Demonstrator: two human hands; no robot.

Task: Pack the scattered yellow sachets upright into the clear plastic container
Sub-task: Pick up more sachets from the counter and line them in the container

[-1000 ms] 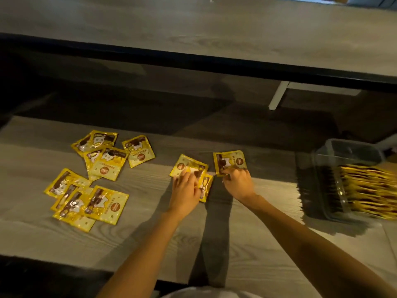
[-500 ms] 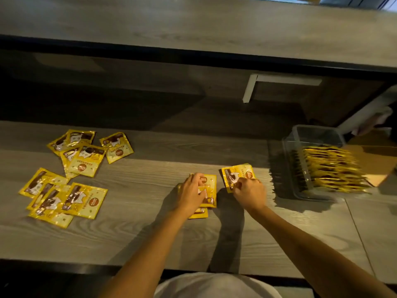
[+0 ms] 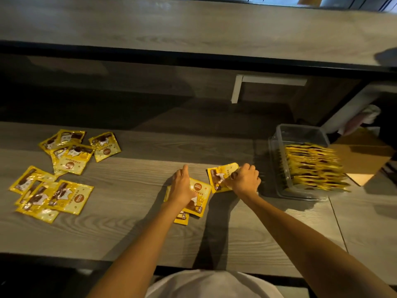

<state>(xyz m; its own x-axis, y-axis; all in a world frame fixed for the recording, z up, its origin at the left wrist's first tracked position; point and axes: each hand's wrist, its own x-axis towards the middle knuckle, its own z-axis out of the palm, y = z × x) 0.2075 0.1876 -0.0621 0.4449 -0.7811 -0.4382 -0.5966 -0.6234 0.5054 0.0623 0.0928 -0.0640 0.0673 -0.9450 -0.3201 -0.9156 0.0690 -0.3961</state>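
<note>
1. Head view: your left hand [image 3: 182,188] lies palm-down on a small pile [image 3: 198,200] of yellow sachets mid-table [image 3: 129,216], one finger stretched forward. Cannot tell if it grips them.
2. Your right hand [image 3: 245,179] is curled, pinching the right edge of a single sachet [image 3: 220,177], just right of the pile.
3. The clear container [image 3: 300,129] sits on the table's right, near the right hand. The packed sachets [image 3: 315,166] stand on edge in a row inside.
4. The loose sachets [image 3: 71,158] lie flat and overlapping far left, in two clusters.
5. A cardboard box [image 3: 363,155] sits just right of the container.
</note>
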